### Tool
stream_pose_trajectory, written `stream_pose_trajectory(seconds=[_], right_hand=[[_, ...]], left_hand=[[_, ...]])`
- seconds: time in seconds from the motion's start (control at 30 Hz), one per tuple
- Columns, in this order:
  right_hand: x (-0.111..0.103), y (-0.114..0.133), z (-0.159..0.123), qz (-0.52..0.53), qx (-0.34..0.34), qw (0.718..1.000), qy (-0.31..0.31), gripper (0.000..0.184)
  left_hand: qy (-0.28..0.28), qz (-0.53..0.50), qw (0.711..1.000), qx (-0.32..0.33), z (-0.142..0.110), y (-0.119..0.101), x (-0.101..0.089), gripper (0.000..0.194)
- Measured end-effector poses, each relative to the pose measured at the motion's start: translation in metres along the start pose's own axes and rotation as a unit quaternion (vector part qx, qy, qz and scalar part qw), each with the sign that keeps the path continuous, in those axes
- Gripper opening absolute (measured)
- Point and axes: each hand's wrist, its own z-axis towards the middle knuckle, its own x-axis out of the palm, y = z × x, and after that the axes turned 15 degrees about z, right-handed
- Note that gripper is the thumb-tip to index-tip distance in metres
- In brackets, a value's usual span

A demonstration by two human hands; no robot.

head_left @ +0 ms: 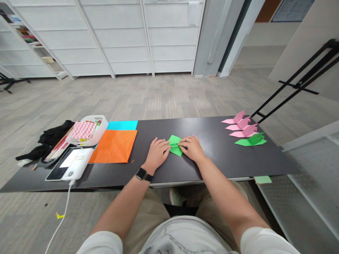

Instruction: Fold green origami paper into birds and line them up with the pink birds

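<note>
A folded green paper (174, 145) lies on the dark table (212, 158) in front of me. My left hand (158, 152), with a watch on its wrist, rests on the paper's left side, fingers pressed down on it. My right hand (192, 147) lies on the paper's right side, its fingertips pinched on a fold. Both hands touch the same sheet, which stays flat on the tabletop.
Orange paper (114, 146) and blue paper (122, 125) lie to the left. A white basket (90, 130), a phone on a power bank (69, 163) and black cloth (50, 137) sit at far left. Pink folded figures (241, 125) and a green one (251, 140) stand at right.
</note>
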Motion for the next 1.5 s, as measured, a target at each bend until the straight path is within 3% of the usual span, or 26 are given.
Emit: stream_pose_trajectory(seconds=[0.17, 0.23, 0.3, 0.4, 0.5, 0.67, 0.77, 0.87, 1.0, 1.07, 1.23, 1.4, 1.5], right_hand=[[-0.004, 0.001, 0.003, 0.080, 0.022, 0.993, -0.083, 0.026], [-0.006, 0.002, 0.003, 0.167, 0.037, 0.976, -0.134, 0.027], [-0.008, 0.002, 0.004, 0.265, 0.060, 0.947, -0.168, 0.029], [-0.007, 0.000, 0.007, 0.388, 0.114, 0.897, -0.178, 0.036], [-0.002, -0.002, 0.010, 0.457, 0.166, 0.860, -0.157, 0.042], [0.004, 0.002, 0.012, 0.493, 0.172, 0.849, -0.082, 0.046], [0.005, 0.007, 0.012, 0.522, 0.166, 0.836, -0.036, 0.049], [0.005, 0.010, 0.011, 0.521, 0.164, 0.837, -0.002, 0.052], [0.005, 0.010, 0.010, 0.526, 0.167, 0.834, -0.009, 0.064], [0.004, 0.010, 0.009, 0.537, 0.171, 0.826, -0.017, 0.068], [0.003, 0.010, 0.009, 0.531, 0.172, 0.830, -0.026, 0.067], [0.009, 0.004, 0.011, 0.467, 0.152, 0.870, -0.047, 0.063], [0.013, 0.000, 0.011, 0.397, 0.144, 0.904, -0.063, 0.053]], left_hand=[[-0.127, -0.044, 0.986, -0.102, -0.003, 0.007, -0.014, 0.034], [-0.183, -0.083, 0.968, -0.150, -0.005, 0.014, -0.016, 0.041], [-0.205, -0.136, 0.958, -0.151, -0.007, 0.018, -0.016, 0.051], [-0.195, -0.208, 0.953, -0.106, -0.008, 0.018, -0.016, 0.067], [-0.166, -0.249, 0.951, -0.080, -0.008, 0.015, -0.013, 0.070], [-0.092, -0.281, 0.947, -0.126, -0.002, 0.011, 0.003, 0.056], [-0.058, -0.333, 0.930, -0.146, 0.001, 0.009, 0.011, 0.044], [-0.034, -0.391, 0.904, -0.168, 0.002, 0.010, 0.014, 0.038], [-0.011, -0.451, 0.869, -0.205, 0.003, 0.011, 0.012, 0.050], [0.005, -0.458, 0.864, -0.208, 0.003, 0.011, 0.013, 0.055], [0.026, -0.403, 0.894, -0.194, 0.003, 0.010, 0.016, 0.054], [0.034, -0.344, 0.923, -0.166, 0.006, 0.008, 0.015, 0.053], [0.033, -0.269, 0.949, -0.163, 0.008, 0.008, 0.015, 0.064]])
